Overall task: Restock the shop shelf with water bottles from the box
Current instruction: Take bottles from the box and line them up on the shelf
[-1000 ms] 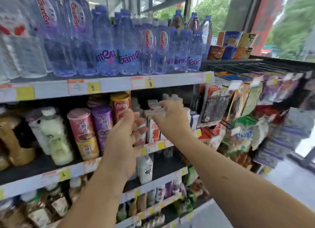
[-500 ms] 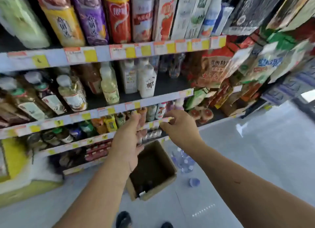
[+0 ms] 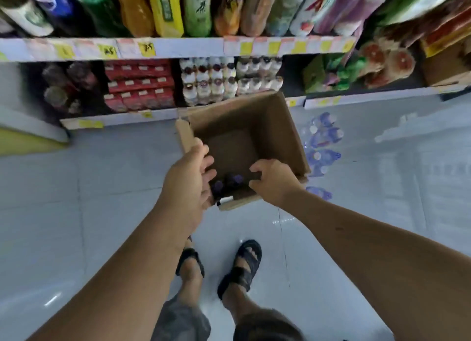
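Only a few water bottles [image 3: 238, 179] show, as purple caps low in the near corner of the box [image 3: 288, 126], at the centre of the frame. The rest of the box's bottom is bare brown card, so by my reading the box is nearly emptied and most of this load is already out of it.

The left hand [image 3: 187, 180] reaches over the box's left wall, its grip open with loosely bent fingers and nothing in it. The right hand [image 3: 274, 181] hangs over the near rim with its fingers curled. Whether its grip has closed on anything I cannot tell.

Just right of the box, a wrapped pack of bottles [image 3: 321, 142] lies on the floor [image 3: 102, 187], probably stock still to go up.

Across the top of the frame the shelf [image 3: 178, 46] carries other drinks. The water row is out of view, so how full it stands cannot be judged.
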The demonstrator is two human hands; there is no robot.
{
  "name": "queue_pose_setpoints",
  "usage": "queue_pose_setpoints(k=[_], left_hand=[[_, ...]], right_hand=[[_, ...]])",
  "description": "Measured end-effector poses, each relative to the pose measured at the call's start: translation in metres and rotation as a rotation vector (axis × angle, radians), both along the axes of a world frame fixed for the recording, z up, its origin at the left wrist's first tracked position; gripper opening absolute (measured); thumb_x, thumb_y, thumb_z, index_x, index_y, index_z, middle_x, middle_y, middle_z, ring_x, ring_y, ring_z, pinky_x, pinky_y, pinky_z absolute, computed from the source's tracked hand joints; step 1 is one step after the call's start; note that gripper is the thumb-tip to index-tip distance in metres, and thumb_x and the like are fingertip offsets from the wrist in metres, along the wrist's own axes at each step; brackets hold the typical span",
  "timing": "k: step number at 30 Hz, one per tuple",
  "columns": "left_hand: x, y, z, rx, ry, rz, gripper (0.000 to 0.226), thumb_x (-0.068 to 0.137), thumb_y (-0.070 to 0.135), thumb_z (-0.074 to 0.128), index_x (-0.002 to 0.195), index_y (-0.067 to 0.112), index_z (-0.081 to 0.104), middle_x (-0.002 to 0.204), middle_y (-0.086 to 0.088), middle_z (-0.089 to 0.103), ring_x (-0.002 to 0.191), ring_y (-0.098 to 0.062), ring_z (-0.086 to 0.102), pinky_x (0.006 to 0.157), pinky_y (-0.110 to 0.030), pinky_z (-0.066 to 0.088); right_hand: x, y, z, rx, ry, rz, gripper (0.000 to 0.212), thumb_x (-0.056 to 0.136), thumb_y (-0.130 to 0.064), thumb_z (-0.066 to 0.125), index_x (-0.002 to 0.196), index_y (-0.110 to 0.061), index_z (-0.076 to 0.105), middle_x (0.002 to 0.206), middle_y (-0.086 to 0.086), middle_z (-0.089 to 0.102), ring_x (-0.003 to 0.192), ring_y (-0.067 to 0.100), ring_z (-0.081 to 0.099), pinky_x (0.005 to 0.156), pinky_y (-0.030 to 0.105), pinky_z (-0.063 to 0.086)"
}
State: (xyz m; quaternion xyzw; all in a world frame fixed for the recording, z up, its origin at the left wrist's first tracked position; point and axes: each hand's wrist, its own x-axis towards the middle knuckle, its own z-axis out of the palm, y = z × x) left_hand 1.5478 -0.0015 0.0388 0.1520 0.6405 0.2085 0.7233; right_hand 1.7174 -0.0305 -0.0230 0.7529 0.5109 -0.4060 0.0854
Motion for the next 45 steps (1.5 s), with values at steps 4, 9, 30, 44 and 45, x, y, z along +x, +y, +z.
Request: queue_pose_setpoints(k=[4, 9, 30, 44, 45], left_hand=[[-0.001, 0.000, -0.068, -0.017, 0.003, 0.010, 0.054, 0.102, 0.053, 0.034, 0.146, 0.026, 0.047, 0.150, 0.004, 0.048, 0.135, -0.019, 0.047, 0.110, -0.043, 0.026], [0.018, 0.005, -0.138, -0.010, -0.014, 0.016, 0.058, 0.100, 0.060, 0.032, 0.149, 0.031, 0.040, 0.154, 0.009, 0.042, 0.139, -0.015, 0.042, 0.115, -0.048, 0.023], [0.054, 0.015, -0.188, 0.030, 0.061, 0.098, 0.057, 0.098, 0.063, 0.029, 0.144, 0.035, 0.048, 0.149, 0.011, 0.049, 0.130, -0.010, 0.049, 0.108, -0.044, 0.026], [0.048, 0.032, 0.101, 0.078, -0.041, 0.209, 0.054, 0.091, 0.058, 0.054, 0.137, 0.029, 0.054, 0.144, 0.008, 0.050, 0.135, -0.016, 0.042, 0.106, -0.048, 0.023], [0.047, 0.034, 0.127, 0.079, -0.060, 0.214, 0.053, 0.093, 0.058, 0.052, 0.137, 0.028, 0.054, 0.144, 0.007, 0.051, 0.136, -0.018, 0.042, 0.106, -0.049, 0.024]], right_hand=[[0.001, 0.011, -0.078, -0.105, -0.042, 0.150, 0.034, 0.093, -0.024, 0.062, 0.125, -0.012, 0.062, 0.124, 0.014, 0.060, 0.111, 0.030, 0.058, 0.097, 0.038, 0.049], [0.001, 0.034, -0.179, -0.221, -0.071, 0.385, 0.033, 0.097, -0.025, 0.057, 0.126, -0.010, 0.060, 0.124, 0.016, 0.061, 0.113, 0.034, 0.059, 0.090, 0.036, 0.052], [0.017, 0.033, -0.260, -0.190, 0.000, 0.277, 0.030, 0.099, -0.019, 0.053, 0.127, -0.014, 0.059, 0.123, 0.012, 0.063, 0.110, 0.029, 0.062, 0.090, 0.035, 0.052], [0.036, 0.063, 0.215, 0.292, 0.236, -0.060, 0.042, 0.069, -0.019, 0.080, 0.108, -0.030, 0.067, 0.093, 0.002, 0.069, 0.079, 0.015, 0.064, 0.073, 0.035, 0.055], [0.034, 0.065, 0.254, 0.316, 0.257, -0.049, 0.042, 0.069, -0.018, 0.081, 0.108, -0.027, 0.067, 0.093, 0.005, 0.069, 0.075, 0.015, 0.062, 0.072, 0.036, 0.055]])
